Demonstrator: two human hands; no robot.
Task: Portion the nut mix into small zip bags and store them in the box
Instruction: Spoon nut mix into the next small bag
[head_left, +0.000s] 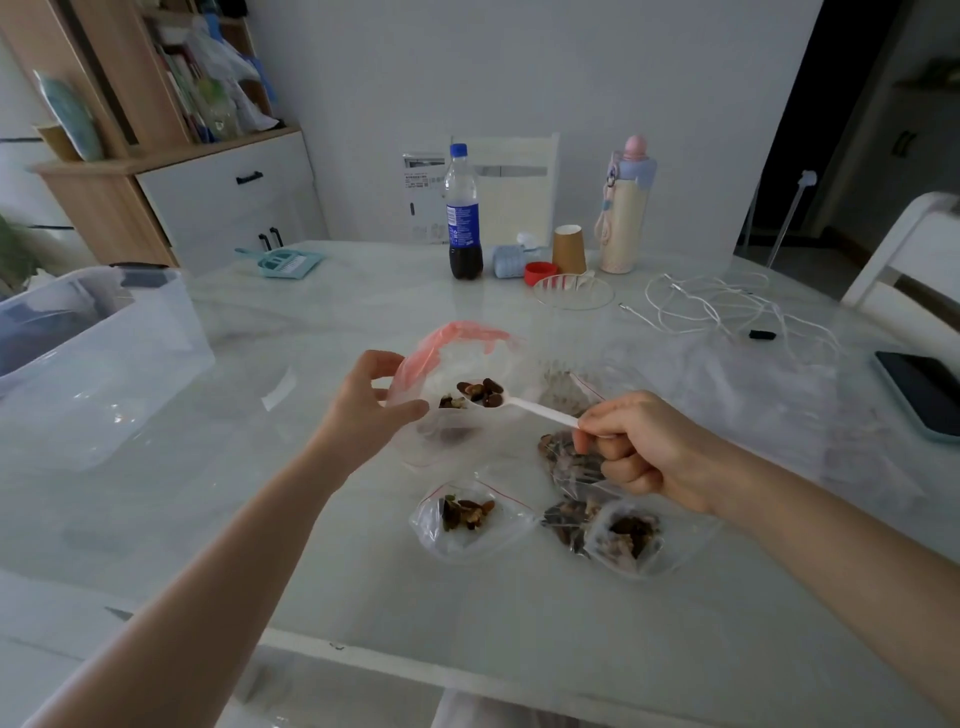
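Two filled bags (470, 517) lie nearest on the surface (208, 519). Left hand (363, 410) pinches an open bag (452, 395) — fingers curled on its rim. Right hand (644, 447) grips a spoon (519, 405) of nuts (480, 392) over it.

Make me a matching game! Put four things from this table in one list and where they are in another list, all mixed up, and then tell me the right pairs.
Things:
1. white spoon
2. clear box
3. phone
4. cola bottle

Places:
A. on the table's right edge
B. at the far side of the table, beside the paper cup
C. on the table's left side
D. in the right hand, loaded with nuts over the zip bag held by the left hand

Pairs: 1-D, 2-C, 3-A, 4-B
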